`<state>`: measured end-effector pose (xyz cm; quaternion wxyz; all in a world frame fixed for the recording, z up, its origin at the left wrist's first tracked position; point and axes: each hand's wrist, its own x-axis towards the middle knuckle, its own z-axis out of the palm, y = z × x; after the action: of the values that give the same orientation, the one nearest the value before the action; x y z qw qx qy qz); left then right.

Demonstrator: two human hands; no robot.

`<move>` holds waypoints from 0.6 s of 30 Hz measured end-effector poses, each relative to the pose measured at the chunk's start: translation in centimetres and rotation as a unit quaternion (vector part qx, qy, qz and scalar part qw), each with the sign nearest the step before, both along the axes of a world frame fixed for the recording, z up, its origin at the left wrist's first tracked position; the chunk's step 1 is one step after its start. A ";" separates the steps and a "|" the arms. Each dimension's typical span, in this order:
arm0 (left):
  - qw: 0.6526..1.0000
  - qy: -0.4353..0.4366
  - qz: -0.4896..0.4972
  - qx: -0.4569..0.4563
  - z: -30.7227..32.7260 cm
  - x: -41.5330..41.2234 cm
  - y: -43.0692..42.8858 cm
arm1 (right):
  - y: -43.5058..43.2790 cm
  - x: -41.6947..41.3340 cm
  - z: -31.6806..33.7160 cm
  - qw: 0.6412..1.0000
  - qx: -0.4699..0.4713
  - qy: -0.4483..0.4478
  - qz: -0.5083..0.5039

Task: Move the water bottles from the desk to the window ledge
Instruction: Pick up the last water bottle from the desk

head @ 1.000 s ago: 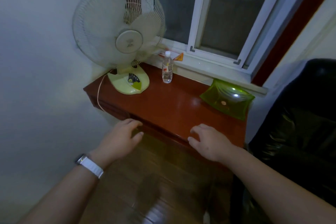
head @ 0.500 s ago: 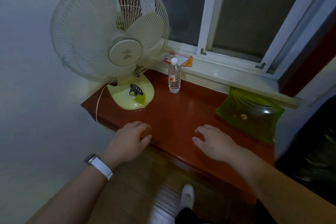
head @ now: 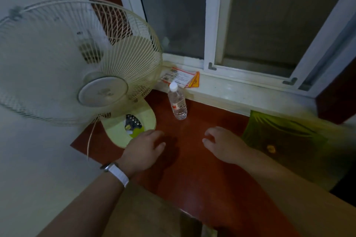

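So, window: fills the far side, white sliding frame round dark panes.
Desk: red-brown and glossy, runs from the near right to the far left, backs onto the ledge.
Fan: cream wire cage on a pale yellow-green base, stands on the far left of the desk, tilted slightly upward.
Window ledge: pale strip along the far edge of the desk, just under the window frame.
Green dish: translucent, sits on the right of the desk, just beside the ledge.
Left hand: palm down over the desk, just near of the fan base, fingers loosely bent, grips nothing; contact with the desk unclear.
Right hand: palm down over the desk, just left of the green dish, fingers loosely bent, grips nothing.
Water bottle: clear with a white cap, stands upright on the far part of the desk, just beside the ledge, right of the fan base, apart from both hands.
Leaflet: white with red and orange print, lies flat on the left end of the ledge, just behind the bottle.
Wristband: white, wraps the left wrist.
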<state>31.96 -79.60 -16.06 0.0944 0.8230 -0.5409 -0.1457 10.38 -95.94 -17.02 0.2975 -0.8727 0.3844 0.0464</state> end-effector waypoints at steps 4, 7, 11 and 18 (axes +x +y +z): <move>0.998 0.046 0.033 -0.012 -0.3 1.3 -2.9 | -1.8 1.7 -0.1 0.999 0.023 -0.007 -0.021; 0.992 0.105 0.072 -0.011 -1.5 2.1 -4.9 | -2.7 3.3 -0.3 0.996 0.068 -0.027 -0.051; 0.968 0.212 0.130 -0.021 -3.2 3.8 -8.1 | -3.3 5.7 -1.8 0.986 0.131 -0.039 -0.096; 0.939 0.288 0.184 -0.033 -5.6 6.9 -13.2 | -4.4 9.8 -4.0 0.916 0.271 -0.112 -0.273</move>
<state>38.87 -92.78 -21.65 0.2985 0.8274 -0.3340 -0.3387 20.21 -100.32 -21.06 0.5648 -0.6194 0.5443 -0.0317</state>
